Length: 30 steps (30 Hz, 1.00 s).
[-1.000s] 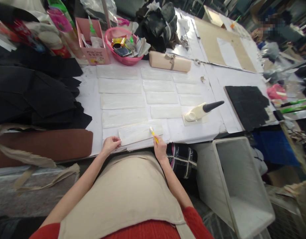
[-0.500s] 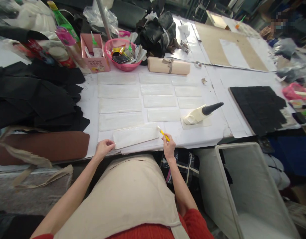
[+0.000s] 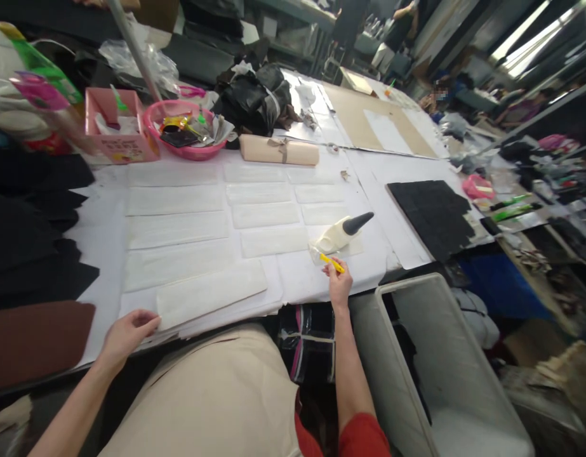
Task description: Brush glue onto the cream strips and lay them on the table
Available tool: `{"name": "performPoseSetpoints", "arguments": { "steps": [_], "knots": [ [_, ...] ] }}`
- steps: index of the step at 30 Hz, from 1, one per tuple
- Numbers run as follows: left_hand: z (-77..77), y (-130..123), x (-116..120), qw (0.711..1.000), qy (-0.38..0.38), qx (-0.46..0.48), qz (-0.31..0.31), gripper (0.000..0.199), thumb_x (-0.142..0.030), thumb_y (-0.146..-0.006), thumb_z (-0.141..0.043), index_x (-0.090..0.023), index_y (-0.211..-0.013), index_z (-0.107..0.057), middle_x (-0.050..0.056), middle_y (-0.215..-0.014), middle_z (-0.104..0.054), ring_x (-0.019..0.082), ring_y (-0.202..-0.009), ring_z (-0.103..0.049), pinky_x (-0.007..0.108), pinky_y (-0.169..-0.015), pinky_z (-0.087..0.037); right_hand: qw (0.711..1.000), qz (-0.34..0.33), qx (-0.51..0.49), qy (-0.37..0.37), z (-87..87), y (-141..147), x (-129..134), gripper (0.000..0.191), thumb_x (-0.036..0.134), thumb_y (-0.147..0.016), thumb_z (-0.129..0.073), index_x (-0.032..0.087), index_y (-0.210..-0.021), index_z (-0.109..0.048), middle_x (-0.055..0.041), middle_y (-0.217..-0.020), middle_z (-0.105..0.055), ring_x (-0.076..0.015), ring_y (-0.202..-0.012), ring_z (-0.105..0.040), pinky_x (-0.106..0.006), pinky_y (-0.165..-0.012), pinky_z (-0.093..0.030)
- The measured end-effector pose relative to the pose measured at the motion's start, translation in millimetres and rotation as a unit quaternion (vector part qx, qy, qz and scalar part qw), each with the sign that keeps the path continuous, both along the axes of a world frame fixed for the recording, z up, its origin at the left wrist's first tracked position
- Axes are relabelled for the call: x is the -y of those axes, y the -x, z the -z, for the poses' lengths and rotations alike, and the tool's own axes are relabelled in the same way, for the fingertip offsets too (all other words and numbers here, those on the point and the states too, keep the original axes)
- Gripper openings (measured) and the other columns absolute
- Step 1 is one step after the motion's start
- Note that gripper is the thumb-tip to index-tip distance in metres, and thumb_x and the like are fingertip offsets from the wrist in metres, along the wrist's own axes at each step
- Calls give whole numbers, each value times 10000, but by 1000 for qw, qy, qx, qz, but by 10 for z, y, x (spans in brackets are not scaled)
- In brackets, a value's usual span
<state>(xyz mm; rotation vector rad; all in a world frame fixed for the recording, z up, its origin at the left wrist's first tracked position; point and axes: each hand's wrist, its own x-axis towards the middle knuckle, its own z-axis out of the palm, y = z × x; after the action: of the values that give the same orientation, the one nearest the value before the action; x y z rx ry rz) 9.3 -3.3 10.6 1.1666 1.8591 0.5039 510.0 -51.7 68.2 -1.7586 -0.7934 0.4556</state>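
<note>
My left hand point(image 3: 131, 331) pinches the lower left corner of a white rectangular strip point(image 3: 211, 293) lying at the table's front edge. My right hand point(image 3: 339, 279) grips a small brush with a yellow handle point(image 3: 332, 262). The brush tip is beside the base of a cream-coloured glue bottle point(image 3: 334, 236) with a dark cone-shaped top point(image 3: 358, 223), which leans to the right. A clear sheet lies under the bottle. Behind the held strip, more pale strips point(image 3: 178, 230) are laid out in columns on the white table covering point(image 3: 278, 274).
Black cut pieces point(image 3: 30, 222) and a brown panel point(image 3: 40, 343) lie on the left. A pink box point(image 3: 114, 130), a pink basin point(image 3: 185, 130) and a beige roll point(image 3: 279, 150) stand behind the strips. On the right are a black stack point(image 3: 428, 216) and a large grey bin point(image 3: 416, 368).
My right hand has moved the brush from the held strip's right end to the bottle's base. My left hand still holds the strip's corner. The view has turned to the right.
</note>
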Motion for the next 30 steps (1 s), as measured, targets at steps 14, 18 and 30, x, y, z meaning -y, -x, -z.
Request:
{"name": "performPoseSetpoints", "arguments": {
  "steps": [14, 18, 30],
  "knots": [
    [30, -125, 36, 989, 42, 73, -125, 270, -290, -549, -743, -133, -736, -627, -17, -546, -657, 136, -551, -593, 229, -574, -500, 960, -75, 195, 186, 195, -1076, -696, 295, 348, -862, -555, 161, -1041, -698, -54, -679, -724, -244, -722, -729, -318, -730, -506],
    [84, -154, 63, 987, 21, 67, -144, 296, -330, -547, -730, -153, -755, -616, -2, -605, -659, 154, -581, -603, 258, -555, -516, 955, -104, 133, 243, 250, -1236, -901, 207, 278, -834, -587, 168, -967, -703, -27, -630, -704, -216, -628, -719, -288, -663, -520],
    [382, -59, 57, 989, -18, 19, -145, 333, -340, -590, -710, -166, -863, -633, 78, -809, -709, 236, -755, -691, 317, -614, -573, 962, -103, 104, 228, 285, -1248, -930, 189, 256, -732, -689, 166, -891, -639, -13, -640, -702, -201, -582, -697, -273, -585, -541]
  ]
}}
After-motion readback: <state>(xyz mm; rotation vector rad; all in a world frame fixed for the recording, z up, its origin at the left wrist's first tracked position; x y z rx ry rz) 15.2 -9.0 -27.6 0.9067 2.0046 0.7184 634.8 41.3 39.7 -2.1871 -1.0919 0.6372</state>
